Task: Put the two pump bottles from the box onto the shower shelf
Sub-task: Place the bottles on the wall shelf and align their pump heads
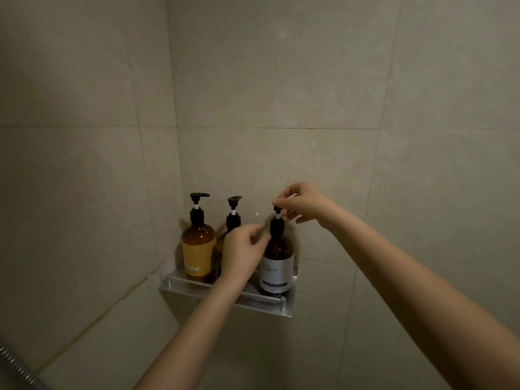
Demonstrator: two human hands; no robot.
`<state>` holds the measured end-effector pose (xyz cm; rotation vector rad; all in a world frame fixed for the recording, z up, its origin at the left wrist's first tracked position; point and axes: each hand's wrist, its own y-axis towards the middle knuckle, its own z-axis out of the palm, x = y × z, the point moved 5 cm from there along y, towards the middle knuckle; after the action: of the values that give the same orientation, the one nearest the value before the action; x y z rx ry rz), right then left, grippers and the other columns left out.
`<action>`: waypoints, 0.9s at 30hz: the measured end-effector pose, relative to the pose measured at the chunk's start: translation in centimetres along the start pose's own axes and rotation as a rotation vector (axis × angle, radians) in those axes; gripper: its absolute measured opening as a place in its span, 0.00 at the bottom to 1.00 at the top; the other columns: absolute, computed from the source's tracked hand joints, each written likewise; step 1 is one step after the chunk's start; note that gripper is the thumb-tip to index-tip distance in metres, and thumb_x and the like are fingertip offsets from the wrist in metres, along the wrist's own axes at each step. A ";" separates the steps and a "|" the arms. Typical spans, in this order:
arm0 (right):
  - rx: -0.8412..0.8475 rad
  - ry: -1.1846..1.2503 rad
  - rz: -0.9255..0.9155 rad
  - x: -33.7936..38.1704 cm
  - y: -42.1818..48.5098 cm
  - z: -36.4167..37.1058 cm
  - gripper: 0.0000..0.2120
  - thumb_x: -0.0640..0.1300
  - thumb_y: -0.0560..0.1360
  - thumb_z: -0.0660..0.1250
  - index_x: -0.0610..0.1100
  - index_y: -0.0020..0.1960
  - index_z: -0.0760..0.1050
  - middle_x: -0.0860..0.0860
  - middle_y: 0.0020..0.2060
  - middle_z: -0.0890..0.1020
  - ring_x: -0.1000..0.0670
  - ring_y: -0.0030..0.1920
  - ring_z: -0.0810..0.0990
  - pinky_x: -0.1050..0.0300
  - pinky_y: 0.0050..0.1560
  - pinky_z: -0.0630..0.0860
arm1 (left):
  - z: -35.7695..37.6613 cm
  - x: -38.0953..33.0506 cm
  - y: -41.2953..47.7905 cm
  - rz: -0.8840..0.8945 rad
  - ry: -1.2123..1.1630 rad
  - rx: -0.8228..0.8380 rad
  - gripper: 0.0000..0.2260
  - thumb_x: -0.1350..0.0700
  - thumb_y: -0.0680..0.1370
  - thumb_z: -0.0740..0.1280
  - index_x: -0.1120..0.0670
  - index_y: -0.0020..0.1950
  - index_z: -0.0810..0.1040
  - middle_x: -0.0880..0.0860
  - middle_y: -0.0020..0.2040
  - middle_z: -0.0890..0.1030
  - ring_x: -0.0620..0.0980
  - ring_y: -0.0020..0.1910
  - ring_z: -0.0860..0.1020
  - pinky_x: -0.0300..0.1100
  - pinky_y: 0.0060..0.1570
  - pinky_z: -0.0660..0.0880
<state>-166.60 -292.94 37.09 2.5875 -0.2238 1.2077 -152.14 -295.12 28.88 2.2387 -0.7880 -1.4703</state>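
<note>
Three amber pump bottles stand on a metal shower shelf (197, 287) in the tiled corner. The left bottle (198, 249) has a yellow label. The middle bottle (233, 218) is mostly hidden behind my left hand. The right bottle (277, 263) has a white label. My right hand (305, 202) pinches that bottle's black pump head from above. My left hand (243, 250) rests against the white-label bottle's shoulder and neck, fingers curled on it. The box is not in view.
Beige tiled walls meet in a corner behind the shelf. A metal shower hose (17, 367) crosses the bottom left corner. The shelf has a low front rail (264, 301).
</note>
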 end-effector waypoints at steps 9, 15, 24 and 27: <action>-0.137 -0.273 -0.167 4.5 2.0 1.3 0.15 0.54 0.73 0.67 0.41 0.46 0.80 0.50 0.37 0.80 0.56 0.34 0.76 0.64 0.29 0.68 | -5.8 4.9 -0.1 -0.161 0.122 -0.283 0.15 0.49 0.72 0.69 0.49 0.57 0.78 0.48 0.52 0.82 0.45 0.49 0.79 0.47 0.49 0.79; -0.030 -0.414 -0.138 6.3 4.3 5.4 0.22 0.63 0.69 0.67 0.44 0.34 0.75 0.50 0.31 0.80 0.51 0.33 0.79 0.59 0.32 0.72 | -4.6 6.1 0.7 -0.181 0.109 -0.100 0.20 0.52 0.70 0.73 0.55 0.60 0.78 0.52 0.57 0.81 0.46 0.54 0.78 0.42 0.54 0.75; 0.134 -0.420 -0.180 6.8 5.0 6.7 0.09 0.45 0.72 0.68 0.38 0.44 0.80 0.48 0.35 0.79 0.53 0.32 0.75 0.63 0.27 0.67 | -4.7 6.4 0.8 -0.190 0.066 -0.088 0.20 0.54 0.70 0.73 0.57 0.60 0.78 0.53 0.57 0.81 0.44 0.52 0.77 0.37 0.51 0.72; 0.223 -0.401 -0.271 7.2 4.5 7.2 0.14 0.37 0.74 0.62 0.41 0.58 0.79 0.47 0.50 0.80 0.56 0.37 0.73 0.65 0.34 0.68 | -4.7 6.6 0.8 -0.195 0.049 -0.079 0.22 0.54 0.70 0.73 0.58 0.62 0.76 0.54 0.59 0.80 0.46 0.55 0.77 0.36 0.52 0.72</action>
<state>-157.94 -299.59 39.06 2.9133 0.1909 0.6473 -146.04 -299.86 26.48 2.3366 -0.4997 -1.4964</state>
